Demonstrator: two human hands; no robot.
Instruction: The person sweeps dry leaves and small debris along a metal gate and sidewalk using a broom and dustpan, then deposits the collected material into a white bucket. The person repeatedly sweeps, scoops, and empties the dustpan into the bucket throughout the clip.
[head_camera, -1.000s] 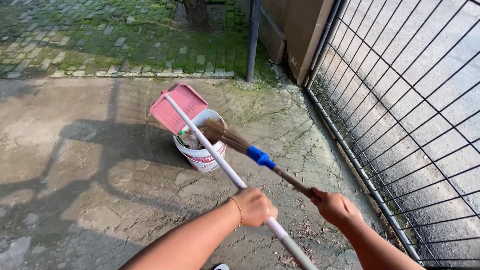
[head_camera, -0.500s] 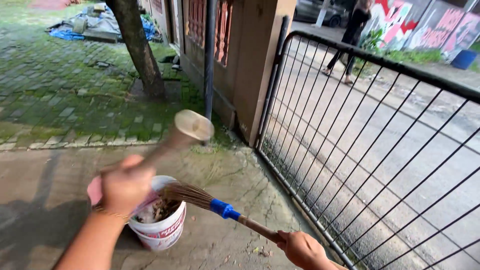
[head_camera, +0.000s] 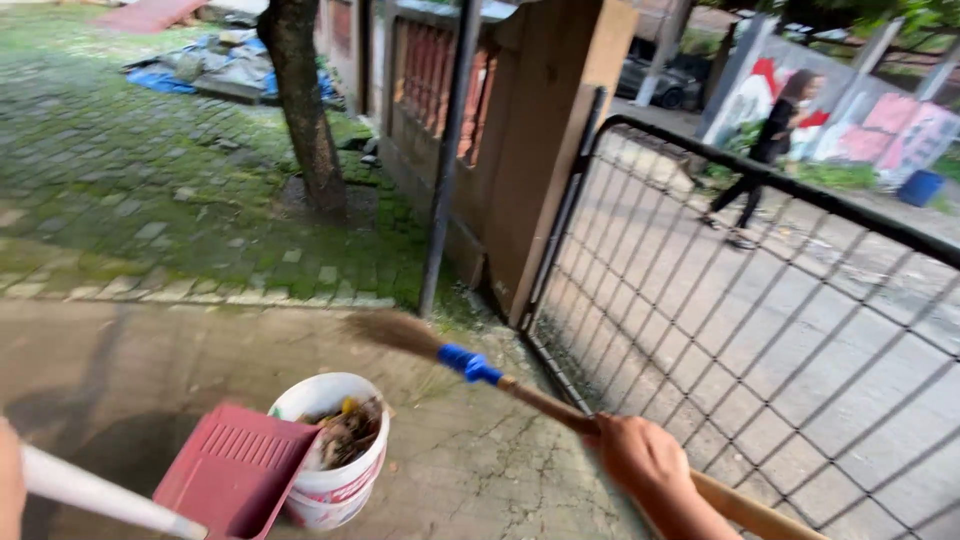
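Brown-bristled broom (head_camera: 520, 388) with wooden handle and blue plastic collar, held off the ground, slanting up-left, bristles above the white plastic bucket (head_camera: 335, 470). Bucket upright on concrete, holding leaf litter. Dark-pink ribbed plastic dustpan (head_camera: 235, 470) on white pole, tilted, touching the bucket's left rim.

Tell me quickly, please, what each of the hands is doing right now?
Left hand: only a sliver shows at the frame edge beside the white dustpan handle; grip cannot be told.
Right hand: closed around the wooden broom handle.
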